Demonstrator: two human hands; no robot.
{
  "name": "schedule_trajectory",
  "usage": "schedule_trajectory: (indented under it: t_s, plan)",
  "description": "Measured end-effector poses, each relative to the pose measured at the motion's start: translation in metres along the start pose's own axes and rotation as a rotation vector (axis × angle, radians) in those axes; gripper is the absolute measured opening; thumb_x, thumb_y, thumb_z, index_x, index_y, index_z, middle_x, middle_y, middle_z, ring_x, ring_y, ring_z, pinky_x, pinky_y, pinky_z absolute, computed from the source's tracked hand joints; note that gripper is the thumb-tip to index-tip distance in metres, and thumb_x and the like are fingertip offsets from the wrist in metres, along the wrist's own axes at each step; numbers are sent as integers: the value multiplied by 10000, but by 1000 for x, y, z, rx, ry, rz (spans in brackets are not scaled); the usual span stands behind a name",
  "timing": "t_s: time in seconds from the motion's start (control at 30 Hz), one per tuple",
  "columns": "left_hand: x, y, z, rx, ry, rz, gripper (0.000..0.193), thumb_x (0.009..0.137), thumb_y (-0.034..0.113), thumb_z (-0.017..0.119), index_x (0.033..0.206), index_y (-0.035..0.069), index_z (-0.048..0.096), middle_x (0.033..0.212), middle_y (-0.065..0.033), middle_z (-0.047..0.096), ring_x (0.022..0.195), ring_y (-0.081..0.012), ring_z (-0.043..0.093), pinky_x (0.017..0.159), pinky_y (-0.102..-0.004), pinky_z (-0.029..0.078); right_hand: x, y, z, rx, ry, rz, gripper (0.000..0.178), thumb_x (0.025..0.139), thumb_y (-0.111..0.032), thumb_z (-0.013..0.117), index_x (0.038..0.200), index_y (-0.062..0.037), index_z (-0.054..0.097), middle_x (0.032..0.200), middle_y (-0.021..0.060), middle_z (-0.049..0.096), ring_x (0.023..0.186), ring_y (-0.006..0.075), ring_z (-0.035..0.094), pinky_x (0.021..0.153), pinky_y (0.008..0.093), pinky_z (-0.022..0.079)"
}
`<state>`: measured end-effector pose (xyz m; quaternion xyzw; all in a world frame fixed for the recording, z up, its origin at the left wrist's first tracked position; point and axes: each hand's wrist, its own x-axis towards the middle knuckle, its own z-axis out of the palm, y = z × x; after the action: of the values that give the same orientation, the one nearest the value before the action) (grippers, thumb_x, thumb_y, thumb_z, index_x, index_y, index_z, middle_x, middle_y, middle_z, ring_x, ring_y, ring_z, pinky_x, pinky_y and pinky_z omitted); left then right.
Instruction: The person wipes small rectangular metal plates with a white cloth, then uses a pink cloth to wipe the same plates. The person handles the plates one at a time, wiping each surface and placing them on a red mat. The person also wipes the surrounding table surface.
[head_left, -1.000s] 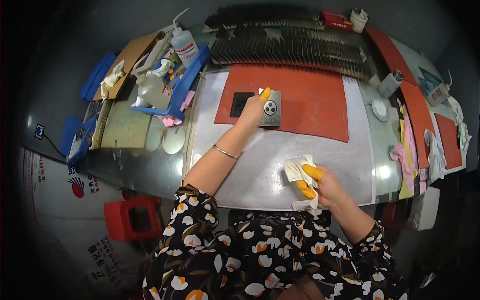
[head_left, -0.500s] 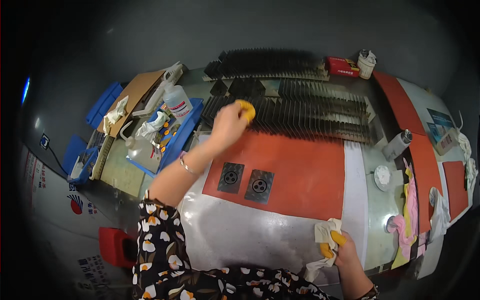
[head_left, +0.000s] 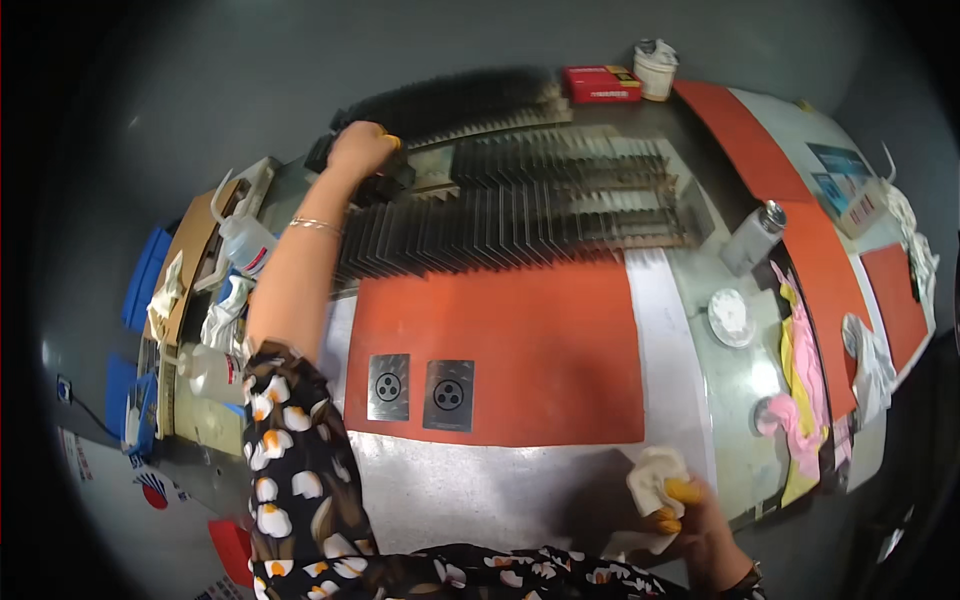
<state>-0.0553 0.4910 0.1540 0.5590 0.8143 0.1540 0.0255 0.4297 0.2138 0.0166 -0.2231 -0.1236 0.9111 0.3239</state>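
My left hand (head_left: 365, 152) reaches to the far left over some dark plates (head_left: 388, 184), beside the racks. Its fingers, with yellow finger cots, are curled down; what they hold, if anything, is hidden. My right hand (head_left: 698, 512), also in yellow finger cots, is closed on a crumpled white cloth (head_left: 655, 480) at the near right. Two square metal plates, the left plate (head_left: 388, 388) and the right plate (head_left: 449, 395), each with a dark round emblem of three dots, lie apart on the orange mat (head_left: 500, 340).
Upright dark plates fill several racks (head_left: 500, 215) across the back. A red box (head_left: 602, 84) and a white tub (head_left: 655, 70) stand behind. On the right are a metal bottle (head_left: 752, 240), a dish of white material (head_left: 731, 316) and pink cloth (head_left: 798, 425). Plastic bottles (head_left: 245, 243) stand left.
My left hand has moved from the front rack's left end farther back to the dark plates. The view has shifted, moving the table leftward. My right hand still holds the cloth.
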Motion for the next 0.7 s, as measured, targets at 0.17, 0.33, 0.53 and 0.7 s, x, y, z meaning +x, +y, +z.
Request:
schedule_trajectory:
  t_s: [0.17, 0.33, 0.53, 0.7]
  plan:
    - [-96, -25, -18, -1565, -182, -83, 328, 847, 190, 476, 1089, -26, 521, 1034, -184, 590, 944, -272, 596, 772, -346, 502, -43, -121, 45, -527, 507, -650, 293, 871, -176, 446, 1066, 27, 527, 951, 111, 599, 668, 144, 577, 534, 235, 454]
    - [-253, -5, 19, -1860, -448, -245, 466, 701, 189, 478, 1080, -81, 499, 951, -244, 586, 833, -344, 606, 753, -388, 513, -4, -274, 49, -1813, 732, -923, 134, 758, -60, 497, 854, 19, 548, 746, 139, 576, 697, 204, 537, 605, 319, 412]
    - [-346, 9, 70, -2066, -609, -374, 489, 770, 272, 548, 1112, -73, 490, 1056, -229, 553, 863, -270, 577, 719, -339, 494, 64, -303, 16, -2510, 690, -776, 257, 685, -45, 497, 930, -9, 566, 872, 236, 591, 835, 384, 572, 726, 470, 440]
    - [-387, 14, 85, -2164, -652, -523, 578, 736, 308, 565, 1172, -57, 462, 1028, -188, 556, 858, -249, 558, 799, -391, 445, 81, -286, 22, -2482, 730, -709, 300, 688, -112, 532, 972, -36, 592, 919, 220, 603, 863, 366, 581, 749, 449, 451]
